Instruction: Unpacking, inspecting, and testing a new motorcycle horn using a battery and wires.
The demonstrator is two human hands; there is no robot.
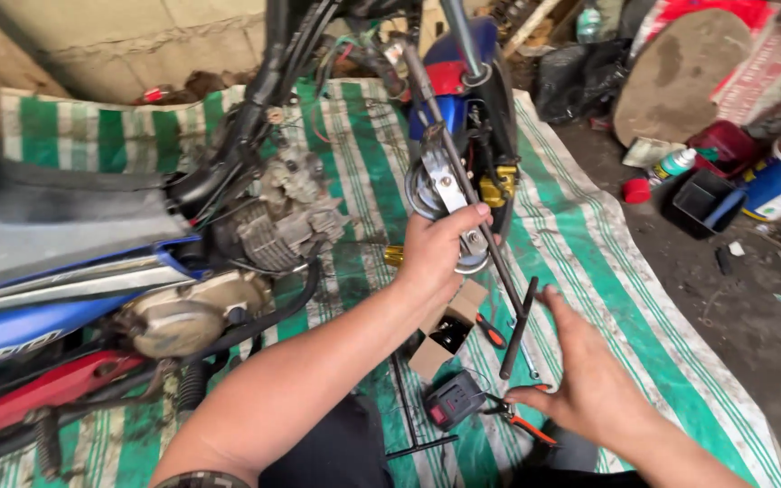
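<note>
A green and white striped tarp (589, 262) covers the dirty floor of a cluttered workshop, and a partly stripped blue and red motorcycle (92, 298) fills the left half of the frame. In the head view, the left hand (440, 248) is closed around a silver wrench (449, 185) at the centre. The wrench's long axis runs from upper left to lower right along the front fork (499, 262). The right hand (589, 384) is open with spread fingers, lower right, just beside a black rod (517, 330) and above orange-handled pliers (522, 420); it is the nearer hand to these.
</note>
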